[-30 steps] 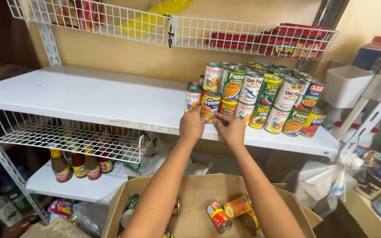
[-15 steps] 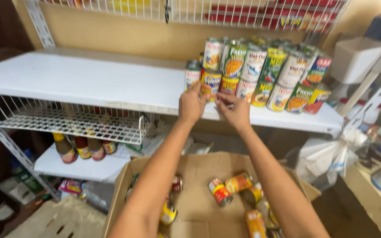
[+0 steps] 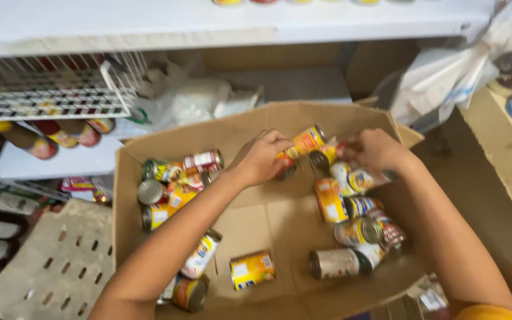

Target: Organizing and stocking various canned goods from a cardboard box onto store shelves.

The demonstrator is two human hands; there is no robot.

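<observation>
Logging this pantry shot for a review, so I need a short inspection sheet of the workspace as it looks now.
Surface: open cardboard box on the floor, flaps out.
Job's things: cans lying loose on their sides in the box.
Clutter: white plastic bags behind the box.
Hands: left hand closed on a yellow can; right hand among cans, grip unclear.
Cables: nothing seen.
Surroundings: white shelf, wire basket, bottles below it.

We see a matt brown cardboard box [image 3: 128, 178] holding metal tins [image 3: 333, 262] with glossy paper labels and dull steel ends. Above it, the shelf [image 3: 149, 24] looks smooth, painted white; the wire basket [image 3: 48, 89] is coated white metal. The bag [image 3: 445, 77] seems thin crinkled plastic.
</observation>
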